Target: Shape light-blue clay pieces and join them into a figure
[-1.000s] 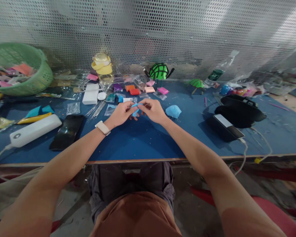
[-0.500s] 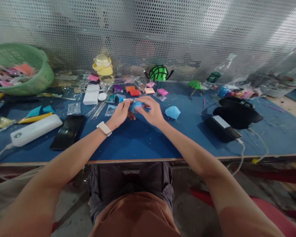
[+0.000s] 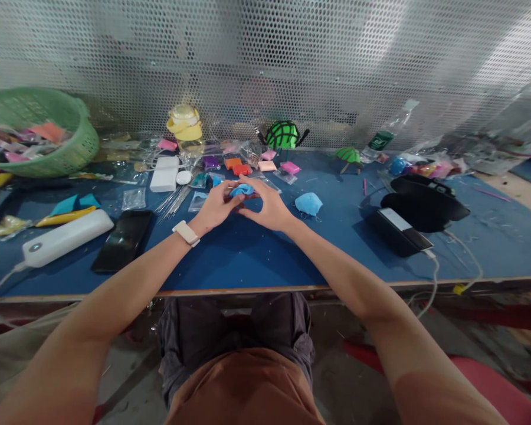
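My left hand (image 3: 219,206) is closed on a soft piece of light blue clay (image 3: 242,190), holding it just above the table. From the other side my right hand (image 3: 269,205) arches round, its fingers at the far edge of the clay and its thumb near the left hand's fingers. The exact contact of the fingertips is partly hidden. To the right of my hands, a light blue dome-shaped piece (image 3: 308,203) with thin strands beneath rests on the table.
Coloured packets (image 3: 241,169) and a yellow-lidded bottle (image 3: 184,124) stand behind my hands. Green turtle-like figures (image 3: 283,136) are by the perforated panel. A phone (image 3: 123,239), power bank (image 3: 68,237) and green basket (image 3: 77,147) lie left; a black case (image 3: 398,233) lies right.
My right hand's fingers have shifted round the clay, and its thumb has dropped lower. The clay now looks flatter and more folded. The view has tilted slightly.
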A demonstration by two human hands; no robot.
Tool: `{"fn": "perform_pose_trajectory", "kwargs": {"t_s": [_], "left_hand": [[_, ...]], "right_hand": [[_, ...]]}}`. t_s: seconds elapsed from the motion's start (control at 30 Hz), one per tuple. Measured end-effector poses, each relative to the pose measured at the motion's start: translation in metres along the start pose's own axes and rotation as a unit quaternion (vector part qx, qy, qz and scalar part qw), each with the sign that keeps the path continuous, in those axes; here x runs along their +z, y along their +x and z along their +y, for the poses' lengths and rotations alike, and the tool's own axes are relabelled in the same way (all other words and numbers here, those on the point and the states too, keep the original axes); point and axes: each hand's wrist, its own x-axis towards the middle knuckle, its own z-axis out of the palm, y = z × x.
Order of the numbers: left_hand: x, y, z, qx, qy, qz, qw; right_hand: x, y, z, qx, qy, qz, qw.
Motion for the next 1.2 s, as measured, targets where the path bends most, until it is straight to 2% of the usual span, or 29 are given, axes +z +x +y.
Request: {"fn": "perform_pose_trajectory", "kwargs": {"t_s": [0.27, 0.43, 0.53, 0.6, 0.67, 0.73, 0.8, 0.9, 1.03, 1.2], "left_hand": [[0.002, 0.001, -0.003, -0.035, -0.040, -0.025, 0.998], [0.005, 0.000, -0.002, -0.039, -0.055, -0.009, 0.998], [0.005, 0.002, -0.003, -0.043, -0.063, 0.008, 0.997], [0.005, 0.003, -0.004, -0.047, -0.073, 0.006, 0.996], [0.006, 0.003, -0.004, -0.053, -0.088, -0.011, 0.995], [0.006, 0.003, -0.003, -0.059, -0.104, -0.036, 0.992], [0.006, 0.003, -0.002, -0.060, -0.115, -0.060, 0.990], [0.006, 0.000, -0.003, -0.058, -0.116, -0.079, 0.988], [0.006, -0.002, -0.006, -0.054, -0.090, -0.069, 0.992], [0.007, 0.000, -0.001, -0.030, -0.054, -0.053, 0.997]], "right_hand": [[-0.012, 0.008, -0.001, 0.017, -0.011, 0.073, 0.997], [-0.034, 0.014, 0.002, 0.031, -0.022, 0.171, 0.984], [-0.037, 0.015, 0.004, 0.036, 0.016, 0.225, 0.973], [-0.028, 0.014, 0.006, 0.055, 0.041, 0.212, 0.975], [-0.016, 0.011, 0.005, 0.072, 0.043, 0.157, 0.984], [-0.003, 0.007, 0.003, 0.064, 0.034, 0.117, 0.990], [0.004, 0.005, -0.001, 0.053, 0.020, 0.105, 0.993], [0.006, 0.003, -0.002, 0.042, -0.024, 0.085, 0.995], [0.005, 0.004, 0.003, 0.047, -0.053, 0.052, 0.996], [-0.002, 0.009, 0.007, 0.063, -0.031, 0.077, 0.995]]}}
